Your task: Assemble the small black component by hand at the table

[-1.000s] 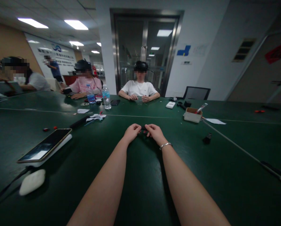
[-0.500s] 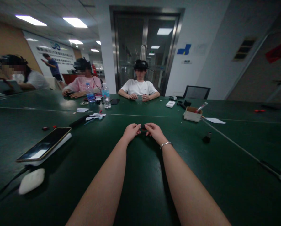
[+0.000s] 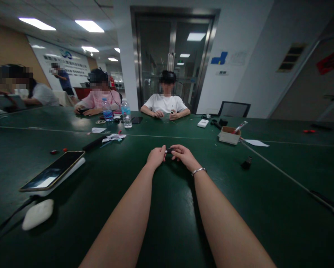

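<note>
Both my hands reach out over the dark green table [image 3: 169,230] and meet in front of me. Between them is a small black object with a shiny silvery end [image 3: 169,151], too small to name. My left hand [image 3: 156,157] pinches the silvery end with thumb and fingers. On the other side, my right hand [image 3: 184,156] has its fingertips closed on the black part. A metal bracelet [image 3: 198,171] circles my right wrist. Off to the right stands a small black item with a metallic top [image 3: 246,163], apart from my hands.
To the left lie a phone [image 3: 53,171] on a white stand, a white case [image 3: 38,214] and crumpled paper [image 3: 113,137]. Two water bottles [image 3: 126,113] stand farther back. A small box [image 3: 229,135] holding a pen sits right. Other people sit around the table.
The small object's silvery end now shows at my left fingers. My left hand has turned slightly, and my right fingers have shifted a little along the black part.
</note>
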Tool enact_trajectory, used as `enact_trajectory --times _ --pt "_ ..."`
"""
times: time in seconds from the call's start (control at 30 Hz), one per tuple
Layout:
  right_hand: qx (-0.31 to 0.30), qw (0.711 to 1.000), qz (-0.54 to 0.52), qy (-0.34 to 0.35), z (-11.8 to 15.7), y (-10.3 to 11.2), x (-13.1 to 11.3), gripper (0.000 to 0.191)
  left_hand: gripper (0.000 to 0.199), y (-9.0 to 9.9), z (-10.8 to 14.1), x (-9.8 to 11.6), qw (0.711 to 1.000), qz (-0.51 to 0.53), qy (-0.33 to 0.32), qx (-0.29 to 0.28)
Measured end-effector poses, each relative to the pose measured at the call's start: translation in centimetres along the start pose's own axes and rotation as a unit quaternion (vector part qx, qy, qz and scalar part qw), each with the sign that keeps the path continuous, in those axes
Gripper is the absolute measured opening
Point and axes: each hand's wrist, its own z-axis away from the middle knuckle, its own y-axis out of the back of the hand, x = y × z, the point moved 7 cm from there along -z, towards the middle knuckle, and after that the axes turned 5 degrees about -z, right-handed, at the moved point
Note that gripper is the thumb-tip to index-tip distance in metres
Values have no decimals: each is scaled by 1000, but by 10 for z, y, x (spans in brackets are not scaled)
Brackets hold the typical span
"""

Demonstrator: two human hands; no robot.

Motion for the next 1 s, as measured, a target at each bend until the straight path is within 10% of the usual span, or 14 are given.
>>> enact_trajectory --times 0.43,1.0 --pt "82 995 42 -25 0 10 2 28 22 -8 -5 0 989 124 -77 -1" --pt "67 996 51 -24 -3 8 4 25 35 -10 -8 -5 995 98 -33 -7"
